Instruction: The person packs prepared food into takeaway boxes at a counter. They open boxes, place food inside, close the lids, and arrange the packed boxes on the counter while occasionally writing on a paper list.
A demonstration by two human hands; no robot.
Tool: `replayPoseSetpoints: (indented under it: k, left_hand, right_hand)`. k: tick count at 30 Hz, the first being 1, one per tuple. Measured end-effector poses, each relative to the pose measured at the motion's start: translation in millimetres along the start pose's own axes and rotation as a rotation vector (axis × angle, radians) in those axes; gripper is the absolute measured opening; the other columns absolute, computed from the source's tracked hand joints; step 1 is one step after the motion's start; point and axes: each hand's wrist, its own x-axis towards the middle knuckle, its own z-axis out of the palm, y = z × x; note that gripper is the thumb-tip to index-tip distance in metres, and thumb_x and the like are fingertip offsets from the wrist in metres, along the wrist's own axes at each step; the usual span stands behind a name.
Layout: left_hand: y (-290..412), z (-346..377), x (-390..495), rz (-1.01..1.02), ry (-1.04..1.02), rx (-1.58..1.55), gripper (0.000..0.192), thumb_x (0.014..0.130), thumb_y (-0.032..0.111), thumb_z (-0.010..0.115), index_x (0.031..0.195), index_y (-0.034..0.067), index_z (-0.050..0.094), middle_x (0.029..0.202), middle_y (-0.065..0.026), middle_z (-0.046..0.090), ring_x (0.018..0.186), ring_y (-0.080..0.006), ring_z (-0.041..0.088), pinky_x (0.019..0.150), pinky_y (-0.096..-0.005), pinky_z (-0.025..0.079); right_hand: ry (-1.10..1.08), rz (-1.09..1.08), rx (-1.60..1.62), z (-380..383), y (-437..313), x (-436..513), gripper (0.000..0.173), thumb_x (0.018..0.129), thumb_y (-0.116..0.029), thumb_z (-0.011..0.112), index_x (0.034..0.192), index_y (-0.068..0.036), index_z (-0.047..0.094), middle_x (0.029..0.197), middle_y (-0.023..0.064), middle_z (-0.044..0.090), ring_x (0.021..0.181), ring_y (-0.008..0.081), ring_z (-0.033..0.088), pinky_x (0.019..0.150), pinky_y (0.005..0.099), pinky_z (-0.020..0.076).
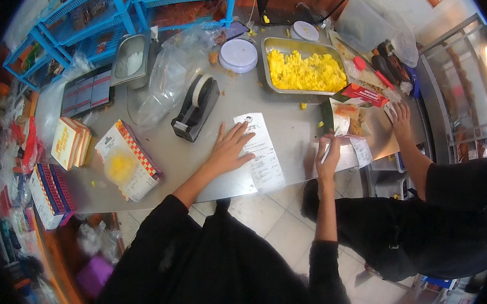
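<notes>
My left hand (228, 150) lies with fingers spread on a long printed paper receipt (264, 158) on the steel table (159, 118). In my right hand (329, 153) is a slim white pen (327, 150), held upright-tilted near the table's front edge. Beyond that hand, an open food box (331, 112) holds fried food and something white; a smaller receipt (361, 152) hangs at its near side. A steel tray of yellow food (305, 70) stands behind the box. To the left of my left hand is a black tape dispenser (195, 106).
At right a co-worker's hand (398, 115) rests on the table. A checkered box (127, 159) with a small tub on it, more cartons (70, 143), a steel container (132, 57) and a tablet (88, 90) stand left. Blue plastic racks (121, 11) and a plastic bag (170, 71) lie behind.
</notes>
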Motion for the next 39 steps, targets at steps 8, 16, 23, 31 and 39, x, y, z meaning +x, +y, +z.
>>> replayPoseSetpoints:
  k: [8,16,23,31,39]
  left_hand:
    - [5.0,18.7,21.0,0.042,0.078,0.066,0.050,0.078,0.041,0.053,0.121,0.016,0.048,0.132,-0.0156,0.034,0.123,-0.0277,0.030,0.101,-0.0555,0.006]
    - [5.7,18.5,20.6,0.036,0.077,0.102,0.044,0.081,0.036,0.049,0.121,0.017,0.048,0.132,-0.0144,0.034,0.123,-0.0270,0.030,0.102,-0.0543,0.009]
    - [7.0,16.2,23.0,0.023,0.065,0.086,0.043,0.080,0.035,0.051,0.119,0.016,0.049,0.132,-0.0142,0.035,0.123,-0.0270,0.031,0.102,-0.0543,0.010]
    - [7.5,14.9,25.9,0.002,0.016,0.055,0.043,0.079,0.033,0.054,0.118,0.017,0.050,0.132,-0.0126,0.034,0.123,-0.0259,0.030,0.102,-0.0544,0.010]
    - [6.8,13.4,29.6,-0.003,-0.022,0.059,0.044,0.078,0.033,0.055,0.119,0.017,0.049,0.133,-0.0123,0.032,0.124,-0.0263,0.029,0.102,-0.0542,0.010]
  right_hand:
    - [-0.206,0.482,0.647,61.4,-54.8,-40.9,0.014,0.083,-0.013,0.055,0.076,-0.002,0.052,0.070,0.0047,0.056,0.059,0.0062,0.046,0.053,0.0196,0.0369]
    - [-0.240,0.504,0.463,64.0,-38.2,-56.6,0.030,0.079,-0.013,0.057,0.055,-0.001,0.044,0.046,0.0028,0.045,0.046,0.0065,0.036,0.042,0.0255,0.0300]
    - [-0.280,0.494,0.454,61.8,-39.7,-52.3,0.033,0.081,-0.019,0.057,0.056,-0.002,0.044,0.047,0.0014,0.043,0.046,0.0071,0.036,0.044,0.0244,0.0310]
    - [0.030,0.626,0.587,67.1,-42.4,-47.6,0.033,0.083,-0.026,0.057,0.062,-0.001,0.053,0.055,0.0022,0.053,0.051,0.0069,0.043,0.047,0.0225,0.0352]
    - [-0.083,0.621,0.549,59.9,-53.1,-41.2,0.032,0.087,-0.026,0.053,0.070,0.001,0.055,0.060,0.0031,0.054,0.058,0.0062,0.046,0.054,0.0200,0.0372]
